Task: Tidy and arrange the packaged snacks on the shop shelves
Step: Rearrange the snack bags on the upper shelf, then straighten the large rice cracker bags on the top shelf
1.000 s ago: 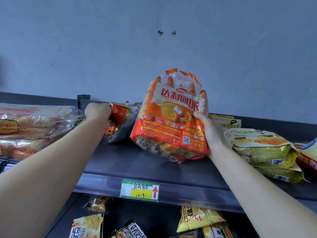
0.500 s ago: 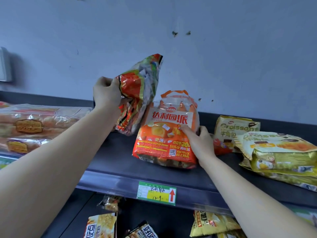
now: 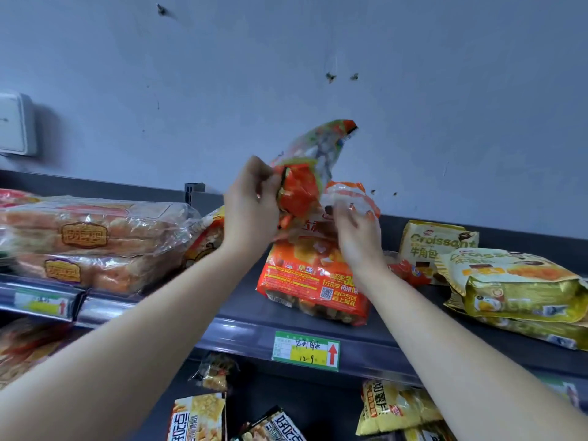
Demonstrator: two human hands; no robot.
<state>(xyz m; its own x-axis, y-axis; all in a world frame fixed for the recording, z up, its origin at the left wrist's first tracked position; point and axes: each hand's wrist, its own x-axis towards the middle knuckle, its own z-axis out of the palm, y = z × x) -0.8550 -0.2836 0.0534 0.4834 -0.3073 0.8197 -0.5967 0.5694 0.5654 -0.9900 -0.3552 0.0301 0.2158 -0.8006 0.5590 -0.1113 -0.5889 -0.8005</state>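
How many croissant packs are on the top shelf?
3. One croissant pack stands at the back; two lie stacked to the right, upper pack on lower pack. Others may be hidden.

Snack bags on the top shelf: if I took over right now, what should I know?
Left hand grips a crumpled orange-green bag, lifted above the shelf.
Right hand is at the top of the big orange bag; blurred, grip unclear.
Done: that bag stands upright on the shelf.
Croissant bags lie stacked at right.
Left to do: set the lifted bag down neatly.
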